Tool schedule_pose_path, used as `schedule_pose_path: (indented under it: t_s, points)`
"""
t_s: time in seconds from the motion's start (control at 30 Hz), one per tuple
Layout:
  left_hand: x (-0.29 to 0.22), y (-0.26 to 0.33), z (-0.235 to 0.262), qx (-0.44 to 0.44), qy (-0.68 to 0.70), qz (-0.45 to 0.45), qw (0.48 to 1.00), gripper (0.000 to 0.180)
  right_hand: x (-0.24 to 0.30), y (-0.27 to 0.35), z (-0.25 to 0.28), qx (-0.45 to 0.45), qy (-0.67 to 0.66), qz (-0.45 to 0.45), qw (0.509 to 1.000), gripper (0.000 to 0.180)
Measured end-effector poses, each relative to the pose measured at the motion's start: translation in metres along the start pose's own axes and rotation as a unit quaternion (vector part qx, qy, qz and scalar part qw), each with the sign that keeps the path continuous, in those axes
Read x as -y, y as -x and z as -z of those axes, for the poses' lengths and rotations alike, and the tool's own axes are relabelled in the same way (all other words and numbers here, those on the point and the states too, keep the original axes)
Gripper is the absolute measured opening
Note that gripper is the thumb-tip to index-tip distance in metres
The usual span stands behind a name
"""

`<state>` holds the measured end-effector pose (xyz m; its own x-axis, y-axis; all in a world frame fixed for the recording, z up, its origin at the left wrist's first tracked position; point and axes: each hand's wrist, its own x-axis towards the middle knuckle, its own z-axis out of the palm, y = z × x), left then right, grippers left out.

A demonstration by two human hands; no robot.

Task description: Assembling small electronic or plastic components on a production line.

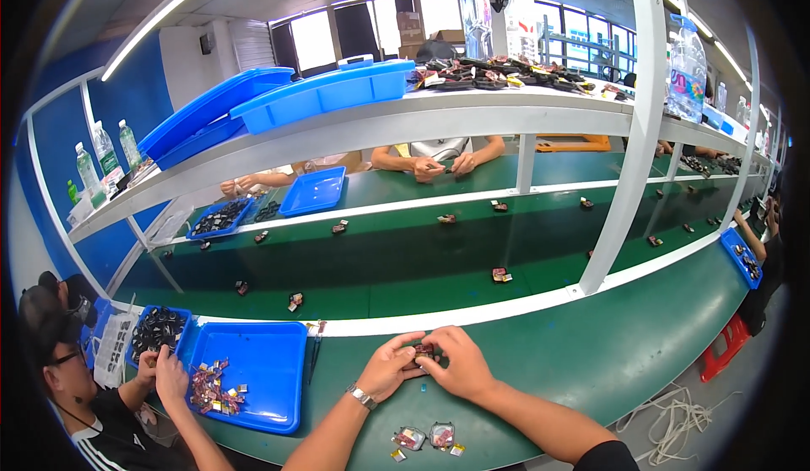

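My left hand [390, 370] and my right hand [461, 363] meet over the green bench. Their fingers close round a small dark electronic part [427, 353], partly hidden by the fingers. A silvery watch band circles my left wrist. Just below my hands lies a tiny blue piece [423, 387]. Closer to me, two small open casings, the left casing [409, 438] and the right casing [441, 435], rest side by side with reddish parts inside. Beside them are a small silver-and-yellow battery cell [398, 454] and another such cell [457, 450].
Left of me, a blue tray [291, 378] holds reddish parts; a thin dark tool [315, 354] lies along it. A co-worker [93, 395] works beside it. Beyond the bench, a green conveyor belt [396, 260] carries scattered small units. White posts [629, 150] support a loaded overhead shelf [506, 110].
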<state>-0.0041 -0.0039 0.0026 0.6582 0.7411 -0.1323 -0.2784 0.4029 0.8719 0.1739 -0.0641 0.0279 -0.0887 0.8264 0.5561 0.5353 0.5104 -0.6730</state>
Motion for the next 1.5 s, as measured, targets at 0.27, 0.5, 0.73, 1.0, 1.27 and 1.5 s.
schedule_pose_path:
  t_s: [0.27,0.5,0.73,1.0,1.27,1.5]
  points:
    - [0.002,0.002,-0.004,-0.020,0.020,-0.005,1.000,0.029,-0.003,0.001,-0.003,0.000,0.126,0.041,0.991,0.020]
    - [0.005,0.001,-0.007,-0.016,0.057,-0.005,0.998,0.029,-0.007,0.000,0.007,-0.001,0.137,0.123,0.983,0.017]
    - [0.008,-0.002,-0.004,-0.017,0.044,-0.035,0.998,0.030,-0.007,-0.005,0.011,-0.001,0.140,0.132,0.981,0.017]
    - [0.004,-0.001,-0.013,-0.030,-0.006,-0.036,0.999,0.029,-0.012,-0.011,0.019,0.060,0.152,0.159,0.974,0.017]
    - [0.006,0.000,-0.013,-0.022,-0.030,-0.029,0.999,0.028,-0.018,-0.007,0.023,0.104,0.110,0.128,0.980,0.012]
    - [0.003,0.002,-0.013,0.012,-0.020,-0.026,0.999,0.035,-0.020,-0.005,0.023,0.081,0.072,0.098,0.989,0.010]
